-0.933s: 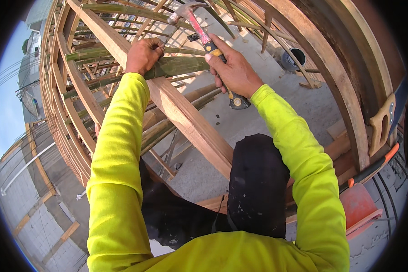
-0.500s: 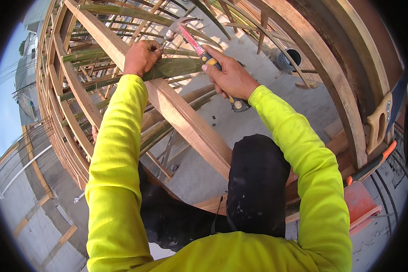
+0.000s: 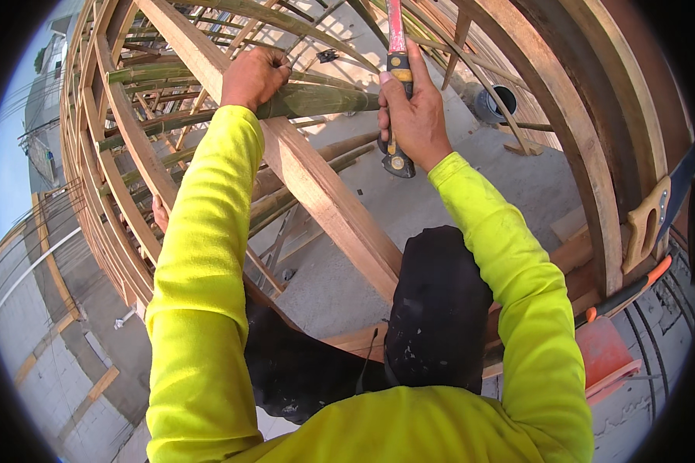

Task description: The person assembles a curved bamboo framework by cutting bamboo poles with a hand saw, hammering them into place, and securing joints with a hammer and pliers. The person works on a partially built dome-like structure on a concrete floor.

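Observation:
My right hand grips a hammer by its black and yellow handle. The red shaft points up and the head is beyond the top edge. My left hand is closed in a pinch, its wrist over a pale wooden beam. Whatever its fingertips hold is too small or hidden to name. Just under those fingers, a split green bamboo strip crosses the beam, its broad end close to my right hand.
Curved wooden ribs and bamboo strips form a frame at left. Part of another person's hand shows beside my left sleeve. At right are a curved timber, a handsaw, an orange-and-black tool and a red container. A dark bucket stands below.
My right hand has swung the hammer upward and right, so its head has left the picture. My left hand stays pinched over the bamboo, shifting slightly in view.

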Motion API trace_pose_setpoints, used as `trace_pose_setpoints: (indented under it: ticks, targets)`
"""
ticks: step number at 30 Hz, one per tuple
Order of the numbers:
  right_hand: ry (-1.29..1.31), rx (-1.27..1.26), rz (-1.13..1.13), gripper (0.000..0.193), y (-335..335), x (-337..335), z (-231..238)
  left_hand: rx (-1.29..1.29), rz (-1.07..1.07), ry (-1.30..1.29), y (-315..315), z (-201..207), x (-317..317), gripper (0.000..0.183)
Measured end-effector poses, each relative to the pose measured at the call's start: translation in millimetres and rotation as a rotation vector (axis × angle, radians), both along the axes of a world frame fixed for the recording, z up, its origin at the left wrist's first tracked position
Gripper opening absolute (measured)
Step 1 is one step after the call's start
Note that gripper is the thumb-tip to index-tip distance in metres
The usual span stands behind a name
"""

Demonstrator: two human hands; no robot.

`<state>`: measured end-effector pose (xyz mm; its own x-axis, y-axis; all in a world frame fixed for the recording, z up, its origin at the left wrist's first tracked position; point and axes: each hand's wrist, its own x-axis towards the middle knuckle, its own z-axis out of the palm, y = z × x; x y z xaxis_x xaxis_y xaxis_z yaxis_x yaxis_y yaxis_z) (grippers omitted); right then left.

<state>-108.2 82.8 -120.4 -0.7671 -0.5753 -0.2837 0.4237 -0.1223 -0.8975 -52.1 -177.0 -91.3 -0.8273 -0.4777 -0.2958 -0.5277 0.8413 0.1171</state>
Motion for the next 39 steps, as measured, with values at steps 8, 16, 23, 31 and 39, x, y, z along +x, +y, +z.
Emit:
trace_pose_setpoints:
  ticks: [8, 16, 23, 31, 39]
  targets:
    - [-0.016, -0.011, 0.019, 0.065, 1, -6, -5, -0.033, 0.007, -0.013, -2, 0, -5, 0.021]
    - [-0.157, 0.035, 0.21, 0.068, 10, 13, -5, -0.115, -0.05, -0.039, -3, -5, 0, 0.019]
    - [-0.106, 0.148, 0.537, 0.067, 13, 15, -10, -0.267, 0.26, 0.253, 2, -8, 11, 0.023]
    - [-0.103, 0.043, 0.631, 0.066, 9, 17, -20, -0.278, 0.833, 0.348, -14, -21, 16, 0.072]
    - [0.025, -0.134, -0.147, 0.063, -13, 8, -10, -0.106, 0.812, 0.296, -6, -12, 20, 0.061]
